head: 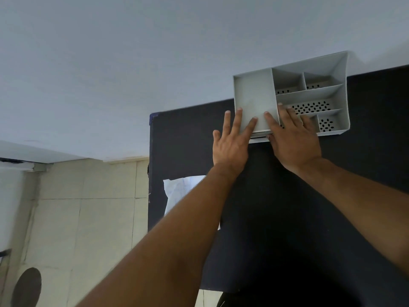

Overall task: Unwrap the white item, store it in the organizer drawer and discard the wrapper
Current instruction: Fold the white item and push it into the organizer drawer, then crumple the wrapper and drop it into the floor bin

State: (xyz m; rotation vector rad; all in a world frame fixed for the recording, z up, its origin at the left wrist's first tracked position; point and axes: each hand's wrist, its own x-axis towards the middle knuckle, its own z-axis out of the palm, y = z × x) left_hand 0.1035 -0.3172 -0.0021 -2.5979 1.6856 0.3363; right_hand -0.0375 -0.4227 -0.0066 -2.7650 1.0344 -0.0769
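Observation:
A grey plastic organizer (309, 94) with several compartments stands at the far edge of a dark table (276, 207), against the wall. My left hand (232, 140) lies flat on its front left corner, fingers spread over the large left compartment. My right hand (292, 138) rests flat on the front edge beside it, fingers reaching into the perforated trays. Neither hand holds anything. A crumpled white wrapper (179, 191) lies on the table's left side, partly hidden behind my left forearm. A thin white edge shows under the organizer's front at my hands.
A pale blue-grey wall (155, 63) fills the background. Beige floor tiles (88, 207) lie to the left of the table, beyond its left edge. A dark round object (28, 286) sits on the floor at the lower left.

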